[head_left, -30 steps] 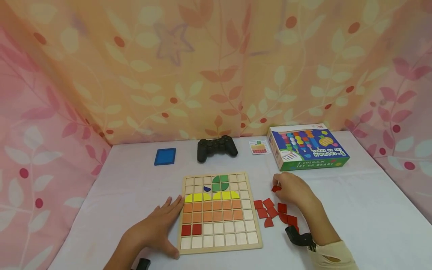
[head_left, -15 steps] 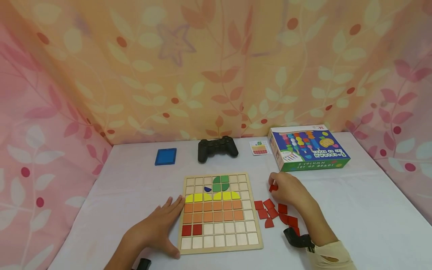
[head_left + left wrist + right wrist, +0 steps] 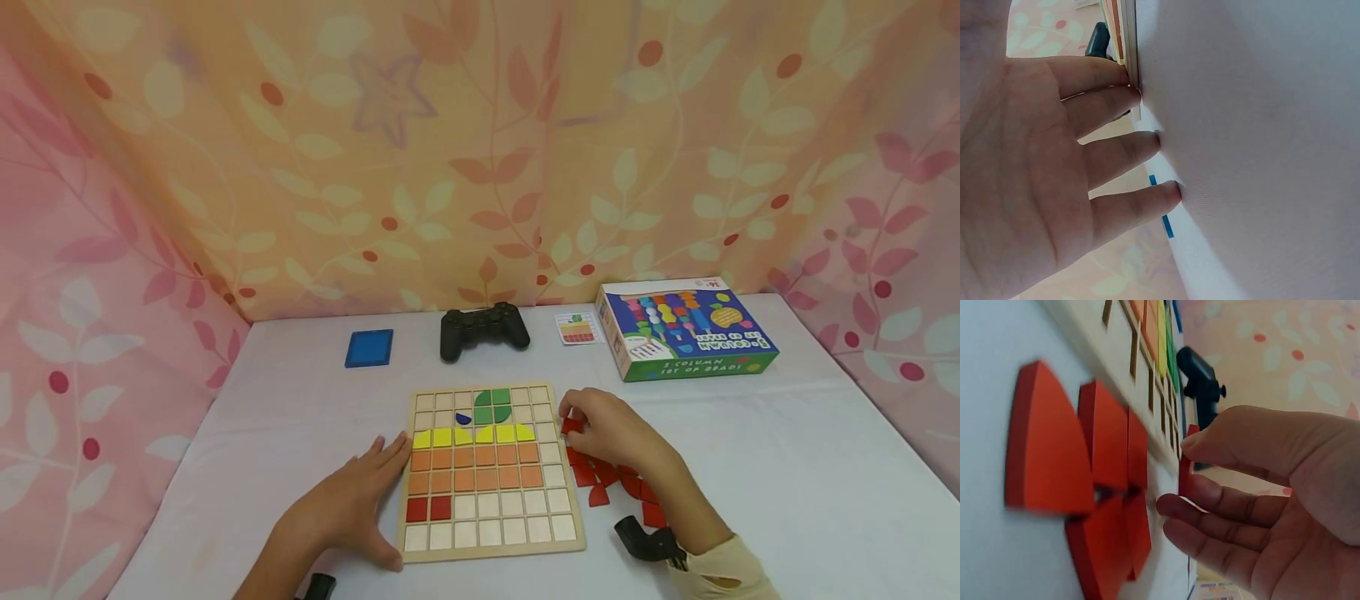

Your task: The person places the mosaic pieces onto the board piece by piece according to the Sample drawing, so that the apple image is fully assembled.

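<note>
A wooden grid board [image 3: 491,552] lies on the table, with green, yellow, orange and red tiles and a blue piece in its cells. Two red tiles [image 3: 440,507] sit at the left of its sixth row. My left hand [image 3: 337,508] rests along the board's left edge, fingers straight and spread. Between thumb and fingertips, my right hand [image 3: 618,429] pinches a red tile [image 3: 1186,461] just off the board's right edge. Below that hand lie several loose red pieces [image 3: 598,496], some rounded; the forearm partly covers them in the head view.
Behind the board lies a black game controller [image 3: 483,330], with a blue square tray [image 3: 369,347] to its left. A small pattern card [image 3: 578,327] lies beside a boxed bead set [image 3: 686,329] at the back right. Patterned cloth walls enclose the table.
My right hand has moved left and slightly nearer with the red tile, from the area right of the board to its right edge. My left hand stays on the board's edge.
</note>
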Motion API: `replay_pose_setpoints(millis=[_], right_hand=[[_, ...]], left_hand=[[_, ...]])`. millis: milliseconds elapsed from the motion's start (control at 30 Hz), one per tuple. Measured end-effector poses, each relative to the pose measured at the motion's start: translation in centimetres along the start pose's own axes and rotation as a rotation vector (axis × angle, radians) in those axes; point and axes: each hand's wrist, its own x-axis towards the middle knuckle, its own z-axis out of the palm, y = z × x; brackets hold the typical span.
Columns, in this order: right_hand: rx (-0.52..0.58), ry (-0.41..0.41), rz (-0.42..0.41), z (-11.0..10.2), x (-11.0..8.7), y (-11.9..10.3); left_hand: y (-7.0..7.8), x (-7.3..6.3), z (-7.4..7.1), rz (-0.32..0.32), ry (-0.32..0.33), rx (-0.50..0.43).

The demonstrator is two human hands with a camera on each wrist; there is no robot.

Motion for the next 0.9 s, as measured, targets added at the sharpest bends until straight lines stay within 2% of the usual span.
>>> replay_pose_setpoints(millis=[167,333,700,900], right_hand=[[0.079,0.041,-0.066,0.5,0.3,-0.2],[0.106,0.075,-0.056,0.7,0.5,-0.1],[-0.005,0.136,-0.095,1.3,0.9,-1.0],[-0.020,0.184,-0.085,1.5,1.1,-0.8]], left_hand=[[0.2,0.2,0.0,-0.012,0.022,0.032],[0.3,0.3,0.0,-0.019,0.026,0.034],[0.3,0.5,0.1,0.029,0.113,0.157],[0.4,0.7,0.4,0.023,0.131,0.164]])
